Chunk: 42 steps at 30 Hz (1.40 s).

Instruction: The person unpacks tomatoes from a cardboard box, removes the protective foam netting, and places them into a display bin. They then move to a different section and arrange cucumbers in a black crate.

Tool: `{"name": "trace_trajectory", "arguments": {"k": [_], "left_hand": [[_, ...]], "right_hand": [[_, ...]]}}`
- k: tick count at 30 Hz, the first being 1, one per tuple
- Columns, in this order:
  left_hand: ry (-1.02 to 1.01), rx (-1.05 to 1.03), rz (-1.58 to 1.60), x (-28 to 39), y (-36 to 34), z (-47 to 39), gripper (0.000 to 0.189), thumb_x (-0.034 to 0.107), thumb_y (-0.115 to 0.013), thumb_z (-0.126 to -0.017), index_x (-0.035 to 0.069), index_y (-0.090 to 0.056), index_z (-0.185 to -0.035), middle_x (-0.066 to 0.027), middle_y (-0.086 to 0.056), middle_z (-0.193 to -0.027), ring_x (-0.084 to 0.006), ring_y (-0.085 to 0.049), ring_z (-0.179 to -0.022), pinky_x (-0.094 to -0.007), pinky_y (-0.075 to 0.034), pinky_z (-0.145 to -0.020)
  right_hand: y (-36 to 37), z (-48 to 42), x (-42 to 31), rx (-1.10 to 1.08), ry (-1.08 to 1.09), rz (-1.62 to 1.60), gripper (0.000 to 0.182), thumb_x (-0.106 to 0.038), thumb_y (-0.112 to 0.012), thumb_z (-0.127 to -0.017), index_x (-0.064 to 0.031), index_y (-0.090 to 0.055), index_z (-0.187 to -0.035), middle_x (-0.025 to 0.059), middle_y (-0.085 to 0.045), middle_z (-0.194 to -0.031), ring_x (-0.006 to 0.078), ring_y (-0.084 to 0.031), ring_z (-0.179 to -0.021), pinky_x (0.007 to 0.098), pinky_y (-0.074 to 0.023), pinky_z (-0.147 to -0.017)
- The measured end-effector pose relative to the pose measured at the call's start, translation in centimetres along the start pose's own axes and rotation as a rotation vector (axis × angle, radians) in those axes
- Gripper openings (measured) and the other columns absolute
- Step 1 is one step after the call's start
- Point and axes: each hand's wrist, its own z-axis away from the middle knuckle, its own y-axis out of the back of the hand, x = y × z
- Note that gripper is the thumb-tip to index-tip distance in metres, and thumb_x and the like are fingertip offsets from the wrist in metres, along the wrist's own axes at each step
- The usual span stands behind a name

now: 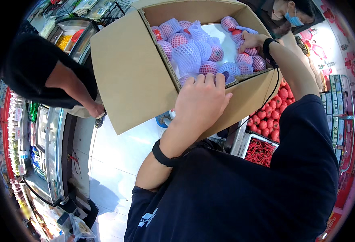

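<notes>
Before me is an open cardboard box (135, 72) with its flaps folded out. Inside lie several round red fruits (217, 53) in pale foam-net sleeves, along with bunched sleeves (187, 57) that look loose. A white liner (215, 30) shows between the fruits. My left hand (203, 95) lies over the near rim, its fingertips curled inside the box. Reaching into the far right corner, my right hand (253, 40) has its fingers spread over a sleeved fruit (250, 50); whether it grips the fruit is hard to tell.
Tomatoes (270, 116) and a white crate (241, 148) of red chillies (259, 152) stand right of the box. A person in a mask (294, 19) is beyond it. Another person in black (53, 69) stands left, beside a glass display case (53, 151). A cable hangs from my right wrist.
</notes>
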Motion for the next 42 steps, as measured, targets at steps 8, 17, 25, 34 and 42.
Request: {"name": "trace_trajectory", "arguments": {"k": [8,17,25,34,42], "left_hand": [[0.018,0.03,0.002,0.1,0.2,0.0,0.033,0.036,-0.066,-0.086,0.005,-0.059,-0.095,-0.008,-0.065,-0.085,-0.0241,-0.065,-0.08,-0.0364,-0.049,-0.071],[0.038,0.033,0.011,0.5,-0.3,-0.1,0.039,0.033,-0.069,-0.083,0.004,-0.06,-0.107,-0.011,-0.067,-0.093,-0.0273,-0.066,-0.083,-0.0392,-0.051,-0.074],[0.159,0.278,0.526,0.9,0.3,-2.1,0.066,0.028,-0.068,-0.089,-0.01,-0.038,-0.133,-0.0269,-0.06,-0.112,-0.0397,-0.062,-0.098,-0.0452,-0.049,-0.085],[0.288,0.251,1.123,1.4,-0.6,-2.4,0.075,0.021,-0.074,-0.087,-0.013,-0.029,-0.137,-0.0211,-0.062,-0.114,-0.0238,-0.061,-0.106,-0.0348,-0.048,-0.093],[0.302,0.172,1.021,0.0,-0.4,-2.0,0.085,0.023,-0.086,-0.073,-0.012,-0.036,-0.132,-0.0197,-0.059,-0.115,-0.0231,-0.059,-0.106,-0.0339,-0.047,-0.095]], "right_hand": [[-0.4,0.1,-0.6,-0.092,0.269,-0.088,0.08,-0.036,-0.077,-0.068,0.0002,-0.041,-0.13,0.0231,-0.056,-0.122,0.0336,-0.056,-0.113,0.041,-0.0473,-0.092],[3.4,5.5,1.2,0.389,0.714,-0.228,0.047,-0.027,-0.062,-0.088,0.001,-0.053,-0.125,0.0133,-0.065,-0.108,0.0237,-0.063,-0.101,0.0365,-0.0491,-0.088],[-1.7,18.1,-7.1,0.352,0.866,-1.026,0.042,-0.031,-0.055,-0.1,0.0007,-0.055,-0.128,0.0054,-0.064,-0.111,0.0113,-0.059,-0.103,0.0294,-0.0485,-0.09],[-7.9,20.1,-11.3,0.644,0.926,-1.18,0.04,-0.024,-0.042,-0.105,0.0074,-0.053,-0.127,0.0111,-0.066,-0.096,0.0153,-0.061,-0.086,0.0306,-0.0486,-0.081],[-7.4,18.0,-10.5,0.765,0.962,-1.024,0.029,-0.019,-0.047,-0.102,0.0035,-0.065,-0.104,0.0118,-0.065,-0.08,0.0191,-0.061,-0.075,0.033,-0.0486,-0.073]]}}
